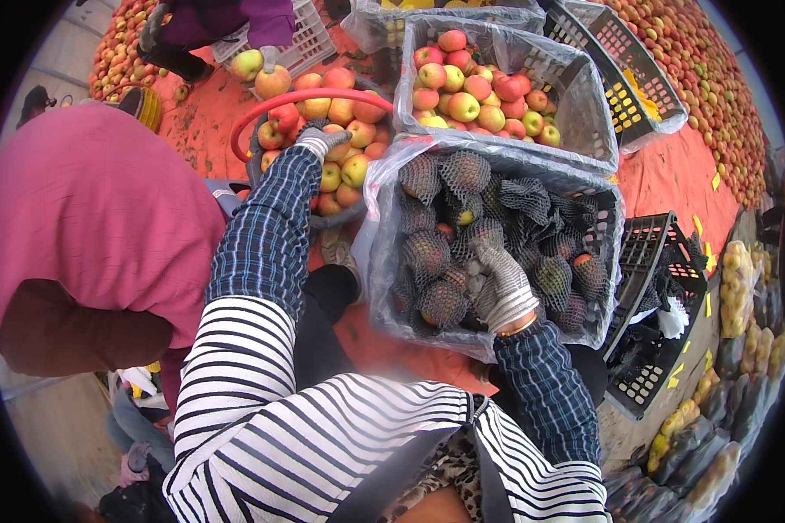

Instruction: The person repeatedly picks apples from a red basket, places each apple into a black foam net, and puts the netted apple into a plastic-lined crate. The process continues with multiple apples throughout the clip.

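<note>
In a grey bucket with a red handle, my left hand, in a striped knit glove, reaches among loose apples; its fingers rest on the fruit, and whether they grip one cannot be told. My right hand, gloved alike, is inside a plastic-lined crate, its fingers bent down over apples in black foam nets. What lies under those fingers is hidden. Empty black foam nets lie at the crate's upper right part.
Beyond stands a lined crate of bare apples. A black crate holding loose nets is at the right. A person in pink is close on the left; another person's gloved hand is near the bucket. Apple heaps lie behind.
</note>
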`<act>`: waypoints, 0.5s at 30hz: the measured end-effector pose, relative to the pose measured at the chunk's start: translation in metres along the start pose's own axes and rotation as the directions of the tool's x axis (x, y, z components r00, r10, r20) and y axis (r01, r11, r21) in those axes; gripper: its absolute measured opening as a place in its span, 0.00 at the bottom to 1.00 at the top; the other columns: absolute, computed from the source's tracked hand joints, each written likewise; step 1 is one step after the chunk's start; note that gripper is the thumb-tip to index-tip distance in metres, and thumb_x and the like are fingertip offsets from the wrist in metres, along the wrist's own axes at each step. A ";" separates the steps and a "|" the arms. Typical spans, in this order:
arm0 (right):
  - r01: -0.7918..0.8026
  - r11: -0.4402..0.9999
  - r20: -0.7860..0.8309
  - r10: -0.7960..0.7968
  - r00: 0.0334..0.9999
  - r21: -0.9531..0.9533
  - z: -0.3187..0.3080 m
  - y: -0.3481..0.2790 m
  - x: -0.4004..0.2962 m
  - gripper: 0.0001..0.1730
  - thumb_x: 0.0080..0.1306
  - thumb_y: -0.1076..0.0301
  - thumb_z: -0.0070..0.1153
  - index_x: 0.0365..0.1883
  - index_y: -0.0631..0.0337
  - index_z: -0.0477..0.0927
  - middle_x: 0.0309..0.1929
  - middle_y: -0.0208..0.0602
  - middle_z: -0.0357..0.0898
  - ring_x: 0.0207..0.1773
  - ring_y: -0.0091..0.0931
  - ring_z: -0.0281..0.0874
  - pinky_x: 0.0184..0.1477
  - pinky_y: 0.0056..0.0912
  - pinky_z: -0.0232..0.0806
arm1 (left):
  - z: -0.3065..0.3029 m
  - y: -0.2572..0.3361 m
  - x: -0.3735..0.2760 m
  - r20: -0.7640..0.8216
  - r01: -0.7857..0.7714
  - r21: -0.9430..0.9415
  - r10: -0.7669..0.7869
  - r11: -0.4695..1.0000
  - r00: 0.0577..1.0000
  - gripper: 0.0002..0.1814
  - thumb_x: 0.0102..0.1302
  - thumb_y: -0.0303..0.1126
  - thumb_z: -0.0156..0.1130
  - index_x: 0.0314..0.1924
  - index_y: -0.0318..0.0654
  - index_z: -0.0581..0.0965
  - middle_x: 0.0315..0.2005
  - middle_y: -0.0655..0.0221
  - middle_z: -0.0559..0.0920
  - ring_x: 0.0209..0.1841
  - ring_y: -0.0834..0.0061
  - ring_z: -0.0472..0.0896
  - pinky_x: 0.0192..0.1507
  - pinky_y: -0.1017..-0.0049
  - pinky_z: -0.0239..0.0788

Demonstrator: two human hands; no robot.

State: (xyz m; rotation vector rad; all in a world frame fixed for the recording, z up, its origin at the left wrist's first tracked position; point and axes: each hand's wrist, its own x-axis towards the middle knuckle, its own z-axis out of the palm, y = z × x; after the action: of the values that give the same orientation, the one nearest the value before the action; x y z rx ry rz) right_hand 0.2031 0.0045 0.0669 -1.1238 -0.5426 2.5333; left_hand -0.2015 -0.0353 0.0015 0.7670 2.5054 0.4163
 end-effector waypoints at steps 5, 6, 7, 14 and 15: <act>-0.005 0.998 0.134 -0.003 0.991 0.064 0.004 -0.002 -0.014 0.17 0.62 0.65 0.53 0.49 0.60 0.72 0.36 0.38 0.76 0.34 0.28 0.75 0.34 0.28 0.69 | -0.038 0.044 -0.086 0.096 -0.083 -0.856 0.315 0.510 0.944 0.46 0.42 0.48 0.72 0.59 0.33 0.64 0.53 0.57 0.72 0.56 0.65 0.71 0.59 0.70 0.60; -0.007 1.000 0.123 0.005 0.992 0.021 0.014 -0.005 -0.024 0.20 0.63 0.63 0.52 0.53 0.58 0.69 0.43 0.40 0.75 0.40 0.31 0.75 0.43 0.34 0.69 | -0.041 0.059 -0.115 0.110 -0.076 -0.917 0.432 0.391 0.895 0.46 0.42 0.47 0.72 0.59 0.33 0.64 0.53 0.57 0.73 0.56 0.65 0.71 0.59 0.70 0.60; -0.011 0.998 0.183 0.000 0.983 0.059 0.013 -0.004 -0.027 0.24 0.63 0.60 0.51 0.57 0.56 0.66 0.49 0.41 0.71 0.46 0.33 0.73 0.49 0.40 0.68 | -0.040 0.078 -0.143 0.126 -0.048 -0.956 0.554 0.289 0.823 0.46 0.42 0.46 0.72 0.59 0.33 0.64 0.52 0.57 0.73 0.55 0.66 0.71 0.59 0.70 0.60; -0.185 0.917 0.481 -0.008 0.877 0.352 0.002 -0.004 -0.042 0.38 0.59 0.52 0.58 0.61 0.62 0.59 0.58 0.45 0.63 0.59 0.40 0.64 0.61 0.46 0.60 | 0.014 0.165 -0.259 -0.034 -0.762 -0.552 0.904 0.339 0.427 0.46 0.39 0.43 0.75 0.59 0.37 0.65 0.53 0.61 0.71 0.56 0.65 0.68 0.61 0.68 0.56; -0.079 0.940 0.426 -0.074 0.902 0.332 -0.001 -0.009 -0.043 0.36 0.59 0.53 0.58 0.60 0.63 0.60 0.56 0.45 0.67 0.56 0.39 0.67 0.60 0.43 0.62 | 0.029 0.165 -0.267 -0.061 -0.738 -0.541 0.856 0.404 0.513 0.46 0.38 0.43 0.75 0.58 0.38 0.66 0.54 0.60 0.70 0.57 0.65 0.67 0.62 0.67 0.55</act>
State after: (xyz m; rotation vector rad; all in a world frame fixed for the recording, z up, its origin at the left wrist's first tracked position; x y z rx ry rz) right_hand 0.2323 -0.0062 0.0975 -0.4344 -0.1788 2.7466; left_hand 0.0800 -0.0566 0.1414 1.6607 1.4800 1.1890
